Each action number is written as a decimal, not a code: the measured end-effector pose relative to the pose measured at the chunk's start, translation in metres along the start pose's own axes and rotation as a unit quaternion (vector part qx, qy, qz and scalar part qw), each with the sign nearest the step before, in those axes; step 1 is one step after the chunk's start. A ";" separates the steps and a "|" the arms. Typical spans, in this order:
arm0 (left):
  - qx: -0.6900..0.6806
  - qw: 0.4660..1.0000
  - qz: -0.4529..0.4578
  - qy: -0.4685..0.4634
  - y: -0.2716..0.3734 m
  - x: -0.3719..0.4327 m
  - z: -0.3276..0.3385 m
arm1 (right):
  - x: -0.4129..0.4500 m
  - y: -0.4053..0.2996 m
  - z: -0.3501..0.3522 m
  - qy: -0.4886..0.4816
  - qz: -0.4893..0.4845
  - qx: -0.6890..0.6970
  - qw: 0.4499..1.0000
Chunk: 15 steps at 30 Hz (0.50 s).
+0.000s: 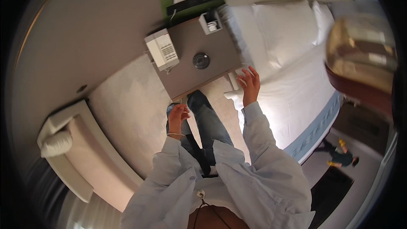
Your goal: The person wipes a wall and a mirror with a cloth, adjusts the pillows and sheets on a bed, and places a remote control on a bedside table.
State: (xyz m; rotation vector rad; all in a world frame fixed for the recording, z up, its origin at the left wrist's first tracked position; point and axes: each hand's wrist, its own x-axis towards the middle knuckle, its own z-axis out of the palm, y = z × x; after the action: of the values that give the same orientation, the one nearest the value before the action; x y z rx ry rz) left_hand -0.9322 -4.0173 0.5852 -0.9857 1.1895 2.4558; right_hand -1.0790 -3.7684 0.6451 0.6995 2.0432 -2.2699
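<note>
My left hand (178, 117) hangs over my knees with its fingers loosely curled and nothing in them. Beside the bed's edge, near the front right corner of the bedside table (187, 78), my right hand (250, 82) is raised with spread fingers, holding nothing. A round dark glass ashtray (201, 60) lies on the tabletop. At the table's left stands a white telephone (163, 51) with a keypad. A white box (210, 23) with small items inside sits at the back right corner.
To the right is a bed with white linen (295, 79) and a blue runner (313, 130). A light sofa (95, 162) with a pillow (57, 143) stands at the left. Another person (341, 157) with yellow gloves is beyond the bed. A blurred, amber-coloured glass object (361, 57) hangs close at upper right.
</note>
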 end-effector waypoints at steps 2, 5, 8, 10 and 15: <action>0.035 0.999 -0.019 -0.026 0.020 -0.002 -0.003 | -0.035 -0.025 -0.009 0.068 0.012 0.049 0.996; 0.113 0.990 -0.049 -0.070 0.061 0.005 0.000 | -0.081 -0.054 -0.035 0.140 -0.018 0.144 0.979; 0.194 0.974 -0.033 -0.117 0.101 0.013 0.018 | -0.131 -0.073 -0.081 0.201 -0.057 0.181 0.961; 0.230 0.962 -0.025 -0.143 0.120 0.015 0.042 | -0.173 -0.078 -0.121 0.265 -0.107 0.205 0.936; 0.312 0.914 -0.005 -0.258 0.120 -0.009 0.138 | -0.308 -0.063 -0.218 0.433 -0.194 0.265 0.840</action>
State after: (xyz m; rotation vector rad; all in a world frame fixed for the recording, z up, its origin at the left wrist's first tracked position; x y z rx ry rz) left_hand -1.0472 -3.9877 0.7246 -0.1487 1.5784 1.9089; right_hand -0.7509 -3.6403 0.7951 1.7695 1.8876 -3.2304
